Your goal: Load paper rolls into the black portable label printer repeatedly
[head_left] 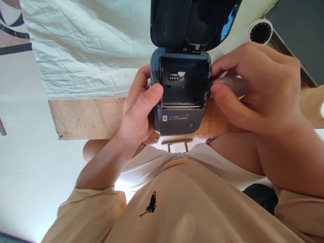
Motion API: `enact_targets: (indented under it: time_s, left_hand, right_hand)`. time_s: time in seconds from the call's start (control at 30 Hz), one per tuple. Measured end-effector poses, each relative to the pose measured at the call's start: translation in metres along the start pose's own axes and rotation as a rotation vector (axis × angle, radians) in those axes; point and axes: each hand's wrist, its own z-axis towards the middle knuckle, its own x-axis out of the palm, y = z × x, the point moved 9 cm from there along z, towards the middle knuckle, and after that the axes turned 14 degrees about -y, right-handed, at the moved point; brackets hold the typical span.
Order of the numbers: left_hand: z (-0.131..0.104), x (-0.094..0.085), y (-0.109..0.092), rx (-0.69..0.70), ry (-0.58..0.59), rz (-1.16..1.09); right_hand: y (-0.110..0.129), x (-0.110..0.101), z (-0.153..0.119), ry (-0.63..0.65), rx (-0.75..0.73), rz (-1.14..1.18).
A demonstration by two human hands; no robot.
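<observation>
A dark blue-grey label printer (174, 121) is in front of me near the table's front edge, its glossy black lid (187, 23) swung up and back. Its inner bay (177, 92) shows no roll, only a small printed sticker (177, 76). My left hand (141, 101) grips the printer's left side, thumb over the rim. At the right side, my right hand (258, 87) pinches a pale grey, rounded object (231, 84) between thumb and bent fingers. Its near end meets the printer's right wall; its kind is partly hidden by the fingers.
A pale green cloth (96, 50) covers much of the wooden table (88, 118). At the back right stand a white cylinder with a dark, ridged end (260, 32) and a dark flat panel or tray (301, 37). My lap is just below the table edge.
</observation>
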Motion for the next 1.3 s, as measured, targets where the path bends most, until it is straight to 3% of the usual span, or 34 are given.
enact_targets:
  time_s: [0.73,0.97,1.3]
  left_hand:
    - [-0.0008,-0.0001,-0.0011,-0.021,-0.066,0.015]
    - [-0.0008,0.0013,-0.0016,-0.022,-0.02,-0.031]
    - [-0.001,-0.0015,0.0009,-0.031,-0.051,0.005]
  right_hand:
    - [-0.003,0.0023,0.0013,0.007,0.08,0.04]
    - [-0.0028,-0.0021,0.0013,-0.021,0.079,0.034]
    - [-0.0014,-0.0003,0.0018,0.008,0.072,0.027]
